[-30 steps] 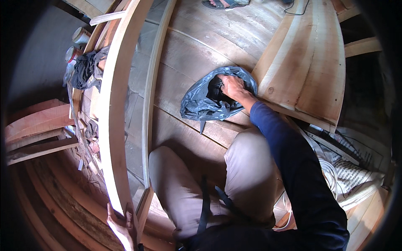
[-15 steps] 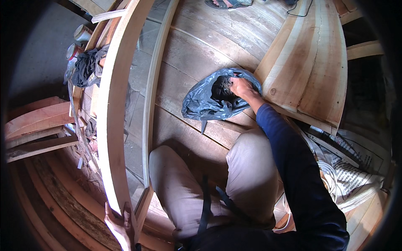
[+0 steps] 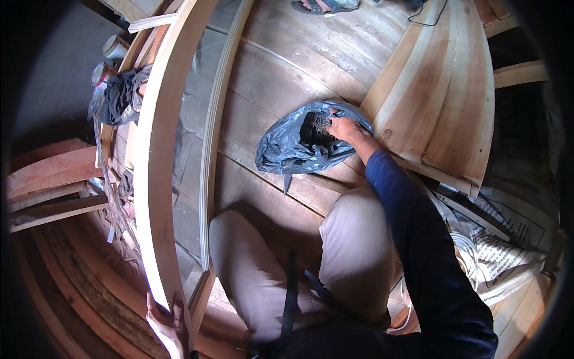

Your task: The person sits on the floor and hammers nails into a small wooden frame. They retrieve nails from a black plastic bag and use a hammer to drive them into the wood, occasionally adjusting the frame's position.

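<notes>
A grey-blue plastic bag (image 3: pixel 281 146) lies with its mouth spread on the plank floor in front of my knees. Thin dark nails (image 3: pixel 318 127) show inside it. My right hand (image 3: pixel 348 130) reaches into the bag from the right, fingers bent and closed at the nails; what they pinch is hidden. At the lower left, my left hand (image 3: pixel 167 323) is closed round the lower end of a long pale wooden beam (image 3: pixel 156 149), thumb on one face and fingers on the other.
A wide wooden board (image 3: pixel 442 102) slopes at the right, beside the bag. White cable (image 3: pixel 469 254) and a printed sack (image 3: pixel 502 257) lie below it. Left of the beam are a dark cloth (image 3: pixel 122 96), tins (image 3: pixel 113 46) and curved timbers (image 3: pixel 54 167). A person's sandalled foot (image 3: pixel 323 6) shows at the top.
The view has shifted slightly. My right hand stays inside the bag, its fingers moving a little among the nails. My left hand keeps its hold on the beam.
</notes>
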`<state>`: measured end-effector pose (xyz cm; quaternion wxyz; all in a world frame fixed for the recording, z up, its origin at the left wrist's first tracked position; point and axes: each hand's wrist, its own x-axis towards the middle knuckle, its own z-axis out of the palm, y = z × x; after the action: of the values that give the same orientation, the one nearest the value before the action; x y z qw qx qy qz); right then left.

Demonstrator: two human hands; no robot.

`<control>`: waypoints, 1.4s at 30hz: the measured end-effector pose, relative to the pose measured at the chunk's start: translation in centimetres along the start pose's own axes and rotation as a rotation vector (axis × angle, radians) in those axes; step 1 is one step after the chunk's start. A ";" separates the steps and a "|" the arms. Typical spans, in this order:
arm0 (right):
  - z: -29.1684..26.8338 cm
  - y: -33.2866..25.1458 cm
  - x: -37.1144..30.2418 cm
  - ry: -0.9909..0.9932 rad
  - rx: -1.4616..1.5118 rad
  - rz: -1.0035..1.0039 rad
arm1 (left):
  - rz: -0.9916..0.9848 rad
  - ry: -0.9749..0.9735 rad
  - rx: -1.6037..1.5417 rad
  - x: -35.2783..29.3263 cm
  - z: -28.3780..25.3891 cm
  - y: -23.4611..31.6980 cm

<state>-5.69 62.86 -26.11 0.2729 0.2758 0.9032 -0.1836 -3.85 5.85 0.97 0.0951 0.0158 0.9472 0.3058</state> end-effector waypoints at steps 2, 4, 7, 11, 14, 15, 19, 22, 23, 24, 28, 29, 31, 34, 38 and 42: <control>-0.5 -1.7 -1.4 0.000 -0.011 0.009 | -0.053 -0.024 0.021 -0.4 -0.4 -0.2; -0.6 -1.3 -1.3 -0.055 -0.045 0.011 | -0.120 -0.060 0.046 -0.7 -1.0 0.3; 0.3 0.2 -0.3 -0.011 -0.012 0.042 | -0.034 0.029 0.064 -0.8 -0.3 -0.4; 0.6 0.5 -0.6 0.073 0.079 0.088 | 0.018 0.068 0.143 -0.9 0.0 -1.9; -1.0 -1.8 -0.9 -0.052 -0.054 0.044 | -0.029 -0.004 0.096 -1.0 -0.6 -1.4; -1.2 -1.7 -0.9 -0.057 -0.059 0.032 | -0.038 -0.020 0.095 -0.8 -0.7 -1.5; -1.9 -2.0 -1.4 -0.070 -0.015 0.001 | 0.036 0.045 0.156 -0.8 -0.5 -2.1; -1.7 -1.9 -1.4 -0.004 0.054 -0.015 | 0.016 -0.035 0.021 0.1 -0.8 -2.5; -1.7 -1.6 -1.3 -0.016 0.074 -0.006 | 0.043 -0.013 0.005 0.2 -0.6 -2.5; -1.6 -1.8 -1.2 -0.032 0.096 -0.003 | 0.064 0.013 -0.005 0.1 -0.5 -2.8; -1.0 -2.0 -1.1 0.007 0.064 0.027 | 0.031 0.003 0.091 -0.3 -0.7 -3.2; -0.9 -2.0 -1.0 0.042 0.078 0.081 | 0.021 0.000 0.117 -0.3 -0.7 -3.3; -0.6 -2.4 -0.7 0.105 0.103 0.178 | 0.014 0.027 0.157 -0.7 -0.6 -3.0; -0.9 -1.9 -1.0 0.051 0.128 0.182 | 0.023 0.026 0.244 -1.1 -0.8 -2.5; -0.4 -1.3 0.7 0.264 -0.049 0.008 | 0.011 0.002 0.234 -0.9 -0.8 -2.4; -0.4 -2.7 0.8 0.318 -0.131 -0.107 | -0.023 0.050 0.151 -0.7 -0.4 -1.9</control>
<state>-8.02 61.29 -25.76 0.1339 0.2347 0.9583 -0.0929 -3.17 4.01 0.25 0.0734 0.0042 0.9697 0.2329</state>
